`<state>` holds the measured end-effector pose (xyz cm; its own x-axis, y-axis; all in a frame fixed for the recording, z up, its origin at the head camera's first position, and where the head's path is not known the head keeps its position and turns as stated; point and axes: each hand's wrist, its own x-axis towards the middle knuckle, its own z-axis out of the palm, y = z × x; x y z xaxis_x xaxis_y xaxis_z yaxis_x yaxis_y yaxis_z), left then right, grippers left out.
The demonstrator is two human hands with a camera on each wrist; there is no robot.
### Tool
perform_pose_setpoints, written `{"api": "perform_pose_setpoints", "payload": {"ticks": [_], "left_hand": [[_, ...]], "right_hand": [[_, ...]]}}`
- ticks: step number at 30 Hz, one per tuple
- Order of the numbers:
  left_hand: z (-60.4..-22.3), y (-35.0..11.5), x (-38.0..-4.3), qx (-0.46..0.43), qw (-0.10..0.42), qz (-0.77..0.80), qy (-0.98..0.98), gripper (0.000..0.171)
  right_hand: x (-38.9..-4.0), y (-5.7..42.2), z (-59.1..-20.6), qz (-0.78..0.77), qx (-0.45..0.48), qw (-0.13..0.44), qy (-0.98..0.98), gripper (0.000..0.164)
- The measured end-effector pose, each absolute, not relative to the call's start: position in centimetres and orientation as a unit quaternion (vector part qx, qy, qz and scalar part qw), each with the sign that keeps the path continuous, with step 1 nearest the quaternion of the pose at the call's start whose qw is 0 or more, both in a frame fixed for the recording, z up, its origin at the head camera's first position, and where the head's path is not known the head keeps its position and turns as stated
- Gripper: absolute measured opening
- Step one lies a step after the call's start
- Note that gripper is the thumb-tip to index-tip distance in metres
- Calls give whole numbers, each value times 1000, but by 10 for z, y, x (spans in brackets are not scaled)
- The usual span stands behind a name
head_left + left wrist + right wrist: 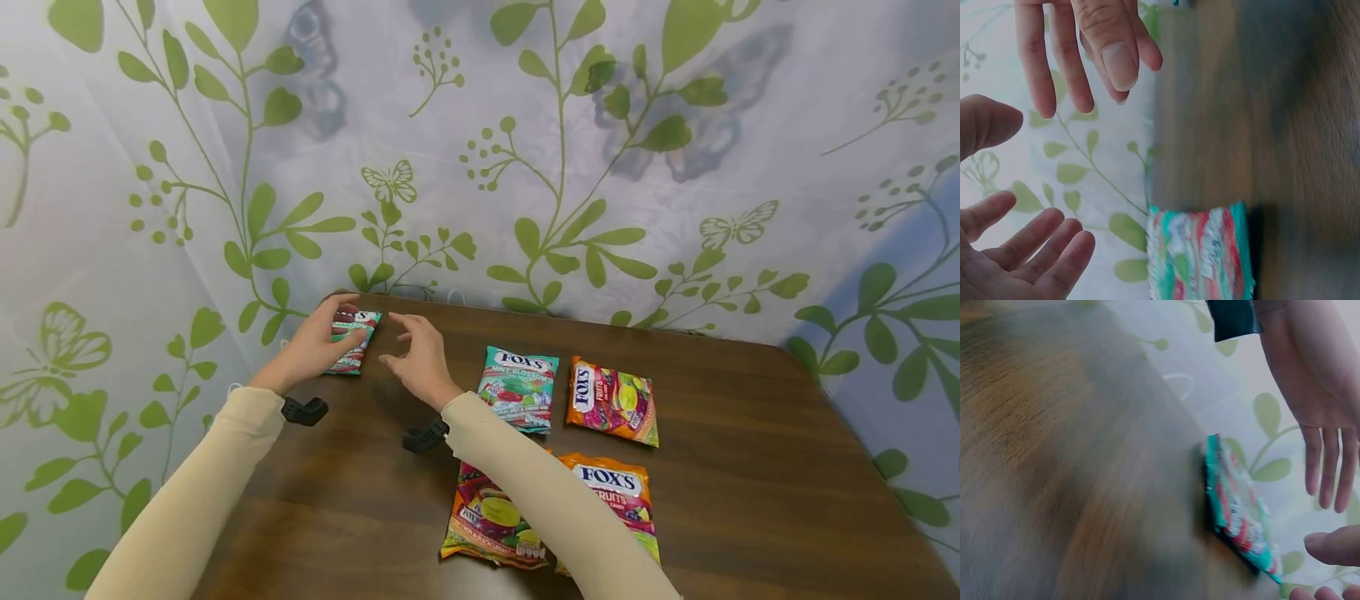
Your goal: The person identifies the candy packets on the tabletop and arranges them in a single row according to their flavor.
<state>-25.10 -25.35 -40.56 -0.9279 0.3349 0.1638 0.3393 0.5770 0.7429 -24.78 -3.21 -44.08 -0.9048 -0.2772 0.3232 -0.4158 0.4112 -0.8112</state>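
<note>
- The corner mint bag [351,360] lies flat at the far left corner of the tabletop [750,467], well apart from the other four.
- The left hand [311,346] and right hand [422,360] hang just over and beside it, fingers loosely bent and apart, holding nothing.
- This bag looks like the step in hand; whether it is already set down or waiting to be lifted, I cannot tell.
- A second mint bag [517,392], an upper fruits bag [613,404] and two lower fruits bags [487,517] sit grouped right of it, ungripped.
- Any work on those four seems left; no bag looks opened.
</note>
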Motion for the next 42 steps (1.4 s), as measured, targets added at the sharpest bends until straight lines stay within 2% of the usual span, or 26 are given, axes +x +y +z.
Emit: {"api": "perform_pose_setpoints", "payload": {"ticks": [8,13,23,34,42], "left_hand": [[-396,-233,-236,-213,-22,-443,-870,68],[-394,-221,-229,-228,-19,-438,-869,66],[-397,-211,-223,-222,-46,-438,-870,68],[-400,-195,-221,-257,-32,-436,-862,65],[-404,-180,-217,-273,-49,-451,-848,59]], "right_hand": [[-234,-1,-430,529,204,78,-820,72],[-222,17,-426,528,208,86,-819,74],[-202,54,-417,531,220,117,-810,75],[-177,108,-413,515,175,129,-829,71],[-168,140,-419,502,139,121,-845,67]]}}
